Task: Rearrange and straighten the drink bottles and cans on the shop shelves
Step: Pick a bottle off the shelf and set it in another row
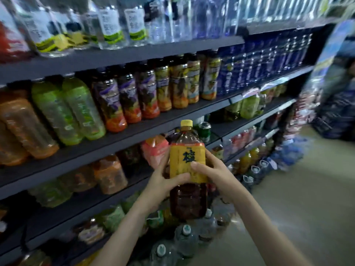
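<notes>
A large bottle of dark tea [188, 166] with a yellow cap and yellow label stands upright in the air in front of the shelves. My left hand [163, 185] grips its left side, thumb across the label. My right hand [213, 175] grips its right side, thumb on the label too. The bottle is level with the third shelf [76, 202], just in front of an orange-labelled bottle [155, 150] that stands there.
Dark shelves run from left to far right. Green and orange bottles [57, 112] and dark juice bottles [146, 93] fill the shelf above; clear bottles [111, 25] stand on top. Large water bottles [184, 239] stand on the floor below. The aisle floor [297, 208] lies to the right.
</notes>
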`<state>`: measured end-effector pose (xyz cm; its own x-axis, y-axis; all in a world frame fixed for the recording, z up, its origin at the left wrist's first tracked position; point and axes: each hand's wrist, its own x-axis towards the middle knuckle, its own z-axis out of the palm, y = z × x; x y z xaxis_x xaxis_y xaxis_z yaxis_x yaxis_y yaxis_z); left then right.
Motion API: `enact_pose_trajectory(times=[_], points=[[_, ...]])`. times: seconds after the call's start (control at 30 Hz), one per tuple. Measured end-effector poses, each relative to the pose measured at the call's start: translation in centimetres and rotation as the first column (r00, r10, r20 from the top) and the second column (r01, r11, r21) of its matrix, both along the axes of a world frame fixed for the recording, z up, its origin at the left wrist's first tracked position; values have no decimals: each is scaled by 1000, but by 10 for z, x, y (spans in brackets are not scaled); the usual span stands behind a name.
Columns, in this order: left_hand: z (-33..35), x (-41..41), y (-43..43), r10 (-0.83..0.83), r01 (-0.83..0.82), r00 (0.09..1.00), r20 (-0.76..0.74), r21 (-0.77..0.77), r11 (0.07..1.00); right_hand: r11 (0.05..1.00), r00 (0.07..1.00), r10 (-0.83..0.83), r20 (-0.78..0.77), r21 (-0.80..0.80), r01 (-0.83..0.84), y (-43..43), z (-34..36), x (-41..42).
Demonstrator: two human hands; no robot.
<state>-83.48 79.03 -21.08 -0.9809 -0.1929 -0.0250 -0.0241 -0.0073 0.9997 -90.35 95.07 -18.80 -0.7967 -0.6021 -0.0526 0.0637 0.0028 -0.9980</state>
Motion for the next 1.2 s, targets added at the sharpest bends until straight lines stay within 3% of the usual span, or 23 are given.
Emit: enact_pose_trajectory(times=[0.13, 0.3, 0.43, 0.57, 0.63, 0.87, 1.07, 1.2], points=[[-9, -55, 69, 72, -71, 997, -12, 60, 996, 990, 995, -94, -44, 102, 98, 64, -6, -51], [-21, -113, 129, 125, -125, 992, 7, 40, 991, 899, 934, -263, -241, 290, 328, 114, -16, -101], [-30, -168, 156, 109, -98, 993, 40, -206, 974, 843, 920, -299, -253, 382, 379, 135, -23, -143], [-33, -228, 190, 60, -8, 994, 87, -506, 863, 800, 910, -378, -169, 435, 413, 152, -33, -205], [-41, -266, 202, 57, -6, 996, 71, -576, 817, 783, 886, -441, -144, 422, 458, 161, -40, -241], [-52, -396, 243, -69, 90, 996, 57, -615, 784, 730, 813, -569, -126, 379, 569, 205, -51, -371], [-67, -480, 267, -238, 280, 960, 148, -451, 847, 679, 773, -615, -154, 395, 619, 245, -72, -461], [-91, -534, 280, -45, 122, 979, 197, -400, 908, 686, 792, -578, -196, 410, 602, 269, -86, -522]])
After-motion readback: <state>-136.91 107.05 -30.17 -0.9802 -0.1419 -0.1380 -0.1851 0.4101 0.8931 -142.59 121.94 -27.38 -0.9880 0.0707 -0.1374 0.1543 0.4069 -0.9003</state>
